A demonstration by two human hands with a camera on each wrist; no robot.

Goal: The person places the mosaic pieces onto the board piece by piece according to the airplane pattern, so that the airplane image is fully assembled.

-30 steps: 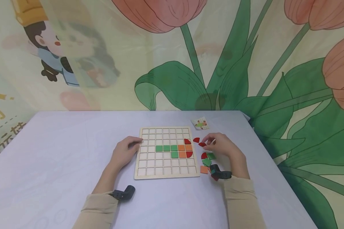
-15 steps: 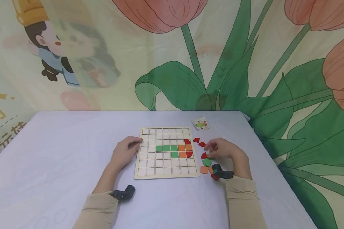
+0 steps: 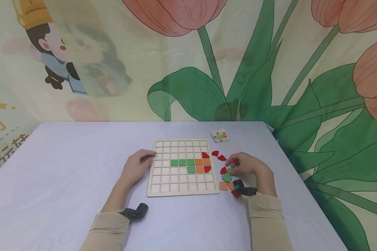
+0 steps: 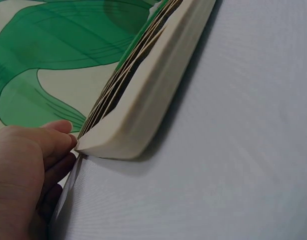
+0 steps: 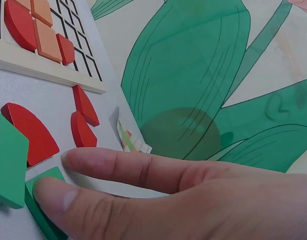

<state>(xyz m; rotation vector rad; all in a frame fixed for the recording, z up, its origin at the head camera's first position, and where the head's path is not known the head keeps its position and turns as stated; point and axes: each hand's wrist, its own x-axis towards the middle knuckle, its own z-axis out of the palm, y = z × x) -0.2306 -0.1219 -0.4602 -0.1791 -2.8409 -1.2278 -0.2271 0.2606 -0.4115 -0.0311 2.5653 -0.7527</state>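
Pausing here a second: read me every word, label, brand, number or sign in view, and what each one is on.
"运转": brown characters on the backdrop, at the left; the character before them is cut off by the frame edge.
Gold character above them, same backdrop: cut off, not safely readable.
Card: coloured pattern; any print too small to read.
Wrist cameras: no readable brand.
Board and tiles: no text seen.

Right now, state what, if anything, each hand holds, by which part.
Right hand: no grip seen; thumb over a green tile, index finger apart. Left hand: touching the board at its left edge; whether pinching cannot be told.
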